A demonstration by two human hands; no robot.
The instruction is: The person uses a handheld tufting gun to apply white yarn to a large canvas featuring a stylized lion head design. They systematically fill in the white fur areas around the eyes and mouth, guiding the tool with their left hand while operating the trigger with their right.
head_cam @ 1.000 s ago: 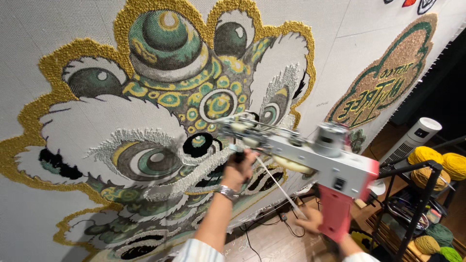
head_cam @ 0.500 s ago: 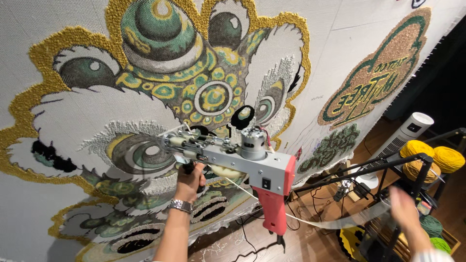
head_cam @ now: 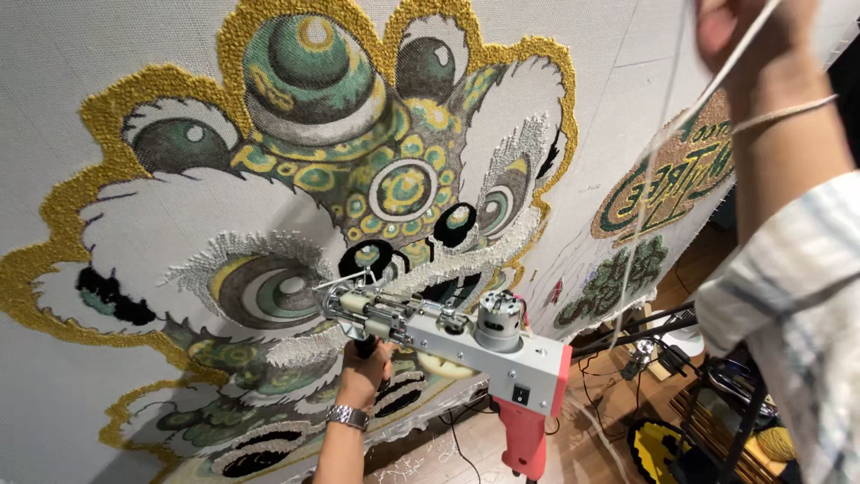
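My left hand, with a metal watch on the wrist, grips the front handle of a tufting gun. The gun has a grey metal body, a small motor on top and a red rear grip, and its needle end sits near the cloth. My right hand is raised at the top right and pinches a strand of white yarn that runs down toward the gun. Behind both hangs a stretched grey cloth bearing a tufted lion-head design in green, gold, white and black.
A second tufted round emblem sits on the cloth at the right. Below it stand a black metal rack, cables on a wooden floor and a yellow-and-black piece.
My right hand rose from low near the floor to the top right, drawing the yarn up. The view and gun shifted left and closer to the cloth.
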